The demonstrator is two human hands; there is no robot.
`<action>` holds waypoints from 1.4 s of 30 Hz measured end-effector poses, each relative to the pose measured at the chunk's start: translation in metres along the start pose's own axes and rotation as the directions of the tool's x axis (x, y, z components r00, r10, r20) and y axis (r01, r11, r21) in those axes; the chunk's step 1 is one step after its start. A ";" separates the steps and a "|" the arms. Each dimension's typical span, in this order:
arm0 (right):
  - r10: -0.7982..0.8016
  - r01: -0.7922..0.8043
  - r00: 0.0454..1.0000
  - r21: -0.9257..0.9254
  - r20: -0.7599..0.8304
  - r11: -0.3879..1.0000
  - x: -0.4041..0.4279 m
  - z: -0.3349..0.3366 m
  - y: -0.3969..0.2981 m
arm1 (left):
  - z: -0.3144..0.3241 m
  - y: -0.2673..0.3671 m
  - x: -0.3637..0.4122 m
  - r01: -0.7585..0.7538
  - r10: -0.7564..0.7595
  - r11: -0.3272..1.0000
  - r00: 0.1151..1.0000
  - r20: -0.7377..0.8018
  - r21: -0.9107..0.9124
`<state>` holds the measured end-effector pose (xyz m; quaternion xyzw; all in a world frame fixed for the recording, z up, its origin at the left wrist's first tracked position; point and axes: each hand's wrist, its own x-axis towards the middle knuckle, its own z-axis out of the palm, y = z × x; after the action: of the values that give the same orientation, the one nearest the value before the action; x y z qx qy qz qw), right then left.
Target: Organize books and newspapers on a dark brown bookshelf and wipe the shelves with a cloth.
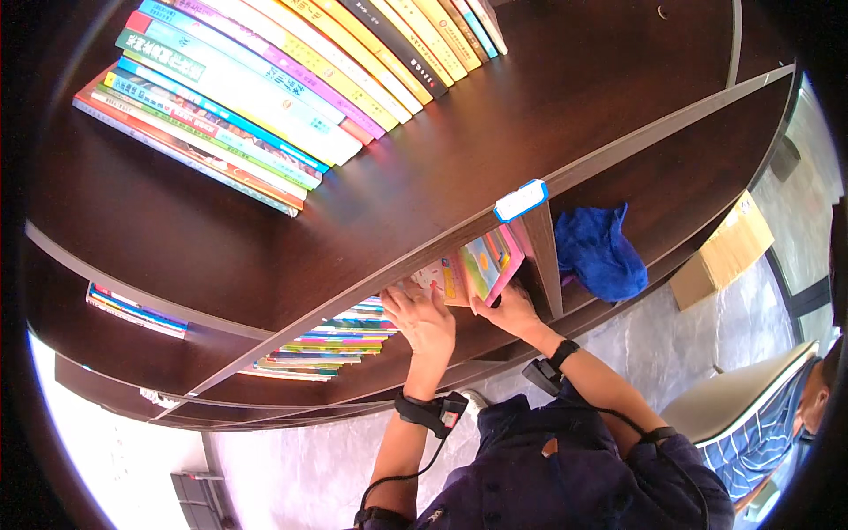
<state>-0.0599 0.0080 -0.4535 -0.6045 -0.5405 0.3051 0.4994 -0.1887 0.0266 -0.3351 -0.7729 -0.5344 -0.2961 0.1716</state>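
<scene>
On the lower shelf, my right hand [507, 311] grips the near edge of a pink-edged picture book [493, 262] with a green and yellow cover. My left hand [419, 317], palm down, touches the end of a row of thin books [344, 338]. A book with a pale pink cover [434, 275] lies between the hands. Whether the left fingers grip anything is hidden. To the right of the upright divider [544, 265], a crumpled blue cloth [599, 252] lies in the adjoining compartment.
A dark wooden upper shelf [424, 165] carries a long row of books [265, 86]. Its front edge bears a blue-framed label [522, 201]. A cardboard box [722, 252] stands on the floor at right. Lower right, a person [748, 450] in a striped shirt sits on a pale chair [735, 397].
</scene>
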 end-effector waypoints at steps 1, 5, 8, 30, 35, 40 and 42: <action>-0.030 0.031 0.999 0.021 -0.033 0.999 0.000 0.002 -0.001 | 0.000 0.004 -0.001 0.021 -0.021 0.999 1.000 0.004 0.036; 0.050 -0.049 0.998 -0.041 0.025 0.998 0.001 -0.005 0.014 | -0.008 0.015 0.015 0.019 -0.007 0.955 0.999 0.041 -0.296; -0.091 0.082 0.989 -0.080 -0.116 0.993 0.002 -0.007 0.019 | -0.004 0.015 0.034 0.060 -0.028 0.921 0.996 0.087 -0.386; 0.045 -0.045 0.998 0.016 -0.042 0.999 -0.002 0.000 0.002 | 0.026 -0.031 -0.019 0.231 -0.225 0.876 0.972 0.066 -0.423; -0.011 0.010 1.000 0.074 0.017 0.997 -0.002 -0.009 0.000 | 0.026 -0.008 -0.024 0.179 -0.158 0.696 0.983 0.096 -0.695; 0.072 -0.071 0.993 -0.009 0.095 0.997 -0.001 -0.012 -0.001 | 0.012 -0.005 -0.003 0.274 -0.222 0.683 0.961 0.166 -0.677; 0.037 -0.036 0.997 -0.013 0.067 0.999 0.000 -0.008 0.005 | 0.010 -0.001 -0.001 0.323 -0.200 0.712 0.944 0.261 -0.624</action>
<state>-0.0510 0.0063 -0.4562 -0.6063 -0.5478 0.3312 0.4718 -0.1873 0.0320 -0.3433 -0.7222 -0.5128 -0.4176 -0.2028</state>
